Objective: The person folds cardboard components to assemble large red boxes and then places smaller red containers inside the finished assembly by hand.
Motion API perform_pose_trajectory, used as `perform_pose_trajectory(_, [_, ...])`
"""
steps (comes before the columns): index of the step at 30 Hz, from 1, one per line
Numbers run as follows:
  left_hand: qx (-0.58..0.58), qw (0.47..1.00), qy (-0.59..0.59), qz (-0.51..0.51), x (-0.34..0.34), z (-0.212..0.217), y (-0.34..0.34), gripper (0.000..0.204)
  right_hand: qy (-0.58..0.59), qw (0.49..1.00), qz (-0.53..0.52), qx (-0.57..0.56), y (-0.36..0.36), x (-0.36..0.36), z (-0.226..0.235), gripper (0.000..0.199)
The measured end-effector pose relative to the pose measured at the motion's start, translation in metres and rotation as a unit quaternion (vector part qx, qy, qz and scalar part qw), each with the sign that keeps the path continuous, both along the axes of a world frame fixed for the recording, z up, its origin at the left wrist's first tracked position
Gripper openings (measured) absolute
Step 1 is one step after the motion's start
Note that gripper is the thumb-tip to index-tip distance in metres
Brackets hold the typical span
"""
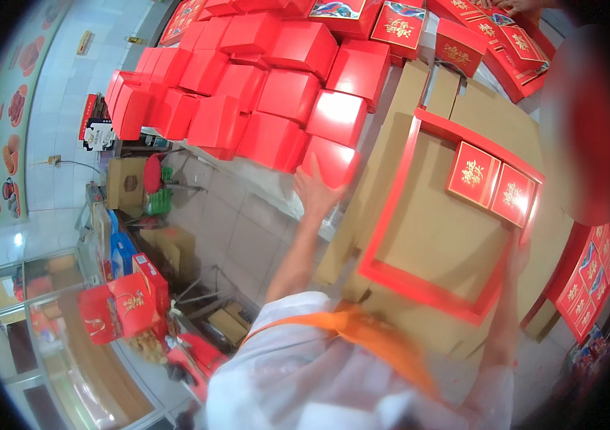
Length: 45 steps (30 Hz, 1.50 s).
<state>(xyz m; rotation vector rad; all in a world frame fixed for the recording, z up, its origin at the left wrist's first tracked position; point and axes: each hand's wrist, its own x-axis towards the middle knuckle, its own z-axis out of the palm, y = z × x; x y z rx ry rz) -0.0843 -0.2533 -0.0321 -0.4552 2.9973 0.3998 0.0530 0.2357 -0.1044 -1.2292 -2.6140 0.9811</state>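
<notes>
My left hand [317,190] grips the near corner of a plain red box [333,159], thumb and fingers on either side. That box sits at the near end of several rows of similar boxes. To the right, a red rectangular frame [375,269] lies on brown cardboard [427,236]. Inside its far right corner two red boxes with gold lettering lie side by side, a left one [473,173] and a right one [513,195]. My right hand [516,252] is at the frame's right side, near the right box. Motion blur hides its fingers.
Plain red boxes [222,86] crowd the table at the far left. Printed red boxes [399,27] lie at the back, where another person's hand [509,6] shows. More printed boxes [588,283] are stacked at the right. A glass case [79,344] stands lower left.
</notes>
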Motion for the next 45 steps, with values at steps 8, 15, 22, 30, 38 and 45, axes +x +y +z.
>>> perform_pose_trajectory(8, [0.892, 0.396, -0.198, 0.091, 0.058, 0.079, 0.027, 0.079, 0.102, 0.988, -0.039, 0.109, -0.018, 0.005, 0.026, 0.059])
perform_pose_trajectory(15, [0.888, 0.310, -0.318, 0.122, 0.094, 0.047, 0.085, 0.079, 0.230, 0.823, 0.111, -0.507, -0.143, 0.017, 0.094, 0.059])
perform_pose_trajectory(22, [0.733, 0.608, -0.277, 0.126, 0.097, 0.049, 0.106, 0.057, 0.152, 0.772, 0.000, -0.617, -0.194, -0.003, 0.118, 0.069])
perform_pose_trajectory(30, [0.551, 0.832, -0.013, -0.057, 0.027, 0.059, 0.146, 0.072, 0.178, 0.950, 0.178, -0.187, -0.164, -0.060, 0.091, 0.055])
perform_pose_trajectory(38, [0.488, 0.865, 0.033, -0.113, -0.021, 0.012, 0.186, 0.054, 0.042, 0.975, 0.142, 0.166, -0.020, -0.011, 0.036, 0.058])
perform_pose_trajectory(45, [0.298, 0.940, -0.058, -0.155, -0.035, 0.020, 0.191, 0.051, 0.087, 0.976, 0.125, 0.156, -0.030, -0.009, 0.035, 0.071])
